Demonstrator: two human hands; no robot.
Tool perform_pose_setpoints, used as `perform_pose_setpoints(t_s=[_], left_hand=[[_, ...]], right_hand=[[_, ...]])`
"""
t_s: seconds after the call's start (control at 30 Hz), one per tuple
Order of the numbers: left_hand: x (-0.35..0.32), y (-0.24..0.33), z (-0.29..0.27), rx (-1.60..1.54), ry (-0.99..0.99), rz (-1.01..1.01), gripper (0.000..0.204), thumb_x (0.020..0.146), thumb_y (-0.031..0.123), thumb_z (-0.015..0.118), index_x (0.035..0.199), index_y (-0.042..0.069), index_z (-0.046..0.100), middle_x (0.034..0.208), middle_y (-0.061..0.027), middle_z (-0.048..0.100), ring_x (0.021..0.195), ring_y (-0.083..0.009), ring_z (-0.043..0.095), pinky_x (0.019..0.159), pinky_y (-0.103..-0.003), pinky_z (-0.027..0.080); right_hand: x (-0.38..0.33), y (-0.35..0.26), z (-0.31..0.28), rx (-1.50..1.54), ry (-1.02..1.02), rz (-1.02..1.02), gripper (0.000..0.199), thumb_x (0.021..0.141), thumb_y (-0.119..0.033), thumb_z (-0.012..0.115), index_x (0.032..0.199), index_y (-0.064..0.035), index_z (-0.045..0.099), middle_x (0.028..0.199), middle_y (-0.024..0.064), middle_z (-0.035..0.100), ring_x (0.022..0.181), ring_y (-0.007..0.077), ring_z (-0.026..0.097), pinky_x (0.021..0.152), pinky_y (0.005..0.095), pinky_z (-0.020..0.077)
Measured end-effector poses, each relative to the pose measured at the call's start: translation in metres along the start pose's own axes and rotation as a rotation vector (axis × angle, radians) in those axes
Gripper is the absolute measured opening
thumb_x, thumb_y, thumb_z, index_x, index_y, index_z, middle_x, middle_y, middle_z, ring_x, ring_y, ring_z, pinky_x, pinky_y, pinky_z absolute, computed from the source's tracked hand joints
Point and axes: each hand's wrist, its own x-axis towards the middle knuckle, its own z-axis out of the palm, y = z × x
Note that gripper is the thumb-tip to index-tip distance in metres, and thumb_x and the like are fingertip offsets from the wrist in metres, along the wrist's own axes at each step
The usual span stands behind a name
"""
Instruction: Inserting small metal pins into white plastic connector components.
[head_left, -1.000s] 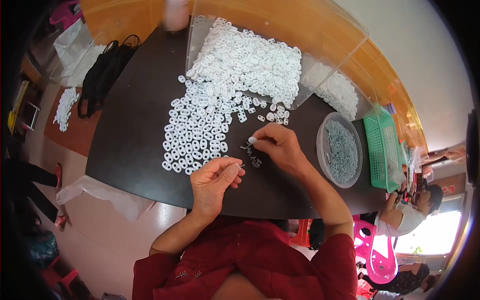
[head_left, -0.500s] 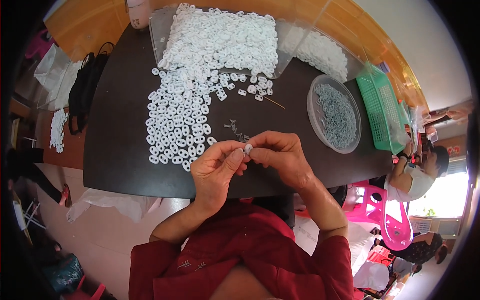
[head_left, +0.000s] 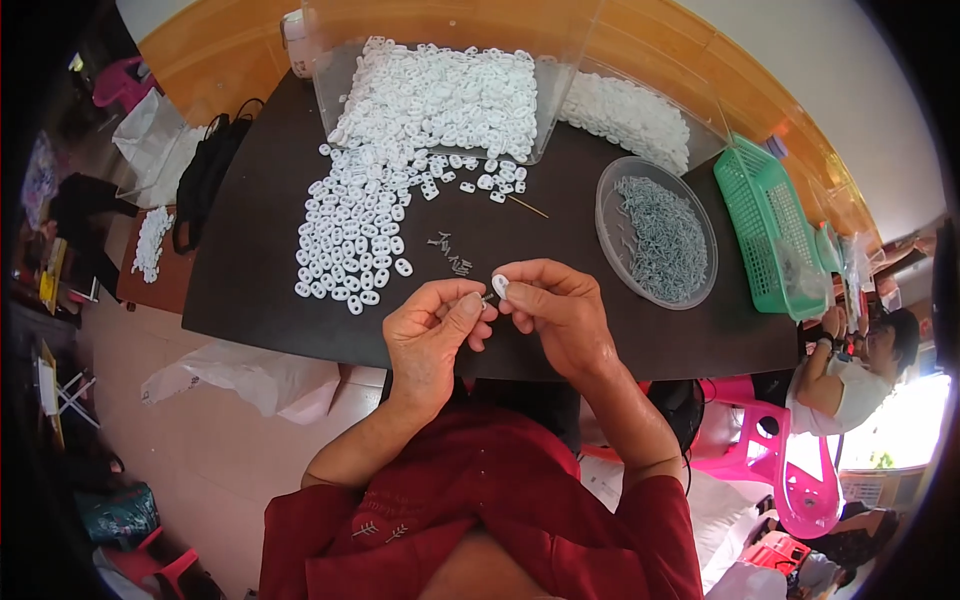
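Beneath both hands, table (head_left: pixel 250 290): dark top, its near edge running under the wrists.
Beyond the hands, clear bin (head_left: pixel 330 70): transparent walls, heaped with white plastic pieces (head_left: pixel 440 95).
Ahead and to the left hand's side, spilled pieces (head_left: pixel 350 235): the same white oval parts, spread flat on the table from the bin's mouth toward the hands.
Far to the right hand's side, green basket (head_left: pixel 765 230): slatted, resting at the table's end.
Ahead of the right hand, round dish (head_left: pixel 608 215): clear, filled with small grey metal parts (head_left: pixel 660 240).
Just beyond the fingertips, loose metal bits (head_left: pixel 450 255): a few lying on bare table, apart from both hands.
Left hand (head_left: pixel 430 335): fingers curled, thumb and forefinger pinched on a tiny item too small to identify.
Right hand (head_left: pixel 560 310): closed in a pinch on one white piece (head_left: pixel 500 286), held just above the table edge, nearly touching the left fingertips.
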Motion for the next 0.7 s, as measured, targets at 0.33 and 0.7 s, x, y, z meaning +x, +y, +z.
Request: perform_pose_setpoints(t_s=[0.33, 0.7], left_hand=[[0.003, -0.005, 0.027, 0.02, 0.108, -0.003, 0.014, 0.088, 0.006, 0.058, 0.097, -0.004, 0.06, 0.08, -0.009, 0.065, 0.063, -0.009, 0.058, 0.055, -0.019, 0.046], [-0.007, -0.009, 0.046, 0.136, 0.152, 0.004, 0.011, 0.087, 0.005, 0.058, 0.093, -0.004, 0.061, 0.078, -0.0098, 0.065, 0.062, -0.0105, 0.058, 0.053, -0.021, 0.046]], right_hand=[[0.009, -0.003, -0.02, -0.007, -0.095, -0.055, 0.016, 0.082, -0.002, 0.06, 0.096, 0.0045, 0.063, 0.079, 0.0078, 0.064, 0.068, 0.0095, 0.058, 0.056, 0.0196, 0.0387], [-0.003, -0.001, -0.034, -0.082, -0.084, -0.101, 0.015, 0.082, -0.002, 0.06, 0.096, 0.0036, 0.063, 0.08, 0.0069, 0.065, 0.071, 0.0098, 0.059, 0.056, 0.0193, 0.0386]])
